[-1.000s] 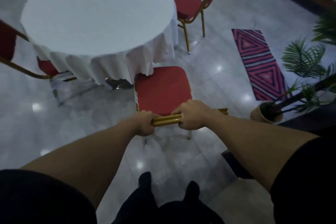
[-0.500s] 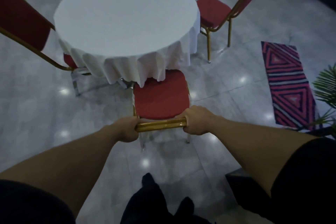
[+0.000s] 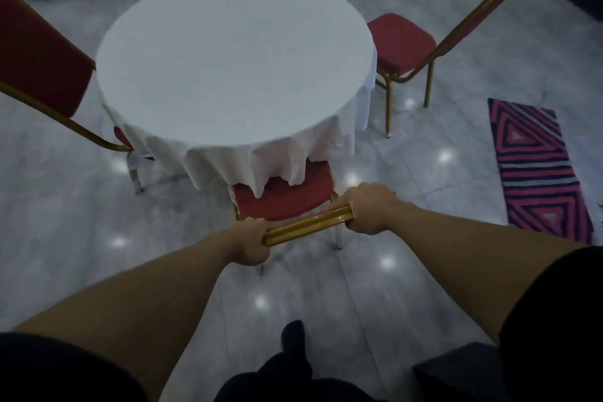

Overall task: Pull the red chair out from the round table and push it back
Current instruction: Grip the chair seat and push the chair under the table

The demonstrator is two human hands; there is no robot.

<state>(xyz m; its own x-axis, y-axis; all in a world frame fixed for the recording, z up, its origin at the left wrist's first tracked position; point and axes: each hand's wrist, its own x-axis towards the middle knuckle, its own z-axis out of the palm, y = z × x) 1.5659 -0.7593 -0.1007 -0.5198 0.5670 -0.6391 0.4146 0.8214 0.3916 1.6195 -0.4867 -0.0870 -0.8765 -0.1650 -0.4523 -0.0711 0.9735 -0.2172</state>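
Both hands are closed around the gold top rail (image 3: pixel 306 226) of the red chair (image 3: pixel 284 197), fingers wrapped over it. The left hand (image 3: pixel 249 246) grips the rail's lower-left end; the right hand (image 3: pixel 370 209) grips its upper-right end, so the rail runs on a slant across the middle of the frame, with the right hand further up the frame and nearer the table.

The chair lies straight ahead of the hands, up the frame from them. Its seat is already partly under the round table: the hem of the white cloth (image 3: pixel 254 160) hangs over the seat's far edge, and the near half of the cushion shows. The tabletop (image 3: pixel 235 55) fills the upper middle.

This looks like the push-back stage, nearly done. The remaining move is likely a short shove up the frame, with the left end catching up to square the rail to the table.

A striped rug (image 3: pixel 541 170) lies at the right edge. No readable writing or label is visible.
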